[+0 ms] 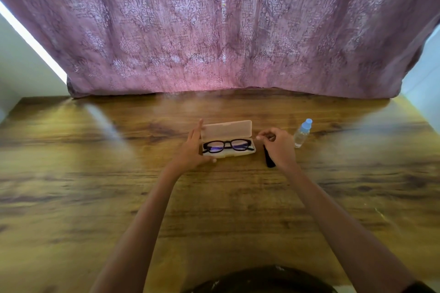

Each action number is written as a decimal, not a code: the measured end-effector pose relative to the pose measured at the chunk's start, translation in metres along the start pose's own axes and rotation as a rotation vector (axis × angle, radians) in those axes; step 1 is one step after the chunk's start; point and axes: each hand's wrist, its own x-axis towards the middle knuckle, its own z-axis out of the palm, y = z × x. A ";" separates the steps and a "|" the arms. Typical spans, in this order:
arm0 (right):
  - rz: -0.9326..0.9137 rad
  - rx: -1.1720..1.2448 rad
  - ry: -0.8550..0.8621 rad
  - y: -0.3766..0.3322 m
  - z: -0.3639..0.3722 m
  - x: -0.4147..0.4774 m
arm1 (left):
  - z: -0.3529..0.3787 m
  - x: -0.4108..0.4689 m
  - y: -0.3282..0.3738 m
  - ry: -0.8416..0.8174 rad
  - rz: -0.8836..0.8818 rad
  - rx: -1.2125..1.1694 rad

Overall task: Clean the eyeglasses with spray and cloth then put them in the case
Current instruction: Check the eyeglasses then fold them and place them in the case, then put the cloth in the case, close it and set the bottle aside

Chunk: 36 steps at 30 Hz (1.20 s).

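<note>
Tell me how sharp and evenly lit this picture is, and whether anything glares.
Head view: soft overall, wide-angle bending at the edges; the table shows pale glare streaks at its far left and right; the curtain glows backlit; the eyeglasses lenses reflect bluish light.

light: daylight thru pink curtain [214, 31], backlit, moderate overall
glare: blown-out white strip top-left by curtain edge; pale sheen streak on table [71, 185] far left
shadows: soft, faint
blur: slight motion smear everywhere, wood grain soft
distortion: strong wide-angle, table edges splay, curtain bows
</note>
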 end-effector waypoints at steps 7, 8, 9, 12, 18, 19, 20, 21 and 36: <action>0.037 -0.179 0.004 0.012 -0.017 -0.001 | -0.002 -0.001 -0.003 -0.048 -0.019 -0.100; 0.047 -0.197 -0.014 0.011 -0.017 -0.001 | -0.003 -0.001 -0.003 -0.054 -0.028 -0.127; 0.051 -0.216 -0.030 0.010 -0.017 -0.002 | -0.004 -0.001 -0.003 -0.055 -0.035 -0.143; 0.071 -0.248 -0.060 0.008 -0.017 -0.003 | -0.005 -0.002 -0.002 -0.060 -0.047 -0.166; 0.119 -0.279 -0.122 0.005 -0.018 -0.004 | -0.005 -0.003 -0.005 -0.070 -0.045 -0.229; 0.111 -0.271 -0.114 0.004 -0.018 -0.005 | -0.005 -0.002 -0.006 -0.072 -0.038 -0.247; 0.108 -0.249 -0.109 0.003 -0.019 -0.005 | -0.006 -0.003 -0.006 -0.076 -0.035 -0.269; 0.104 -0.218 -0.108 0.001 -0.021 -0.006 | -0.006 -0.003 -0.005 -0.078 -0.031 -0.295; 0.295 0.587 -0.253 -0.047 -0.047 -0.007 | -0.001 -0.021 0.069 0.289 0.193 -0.421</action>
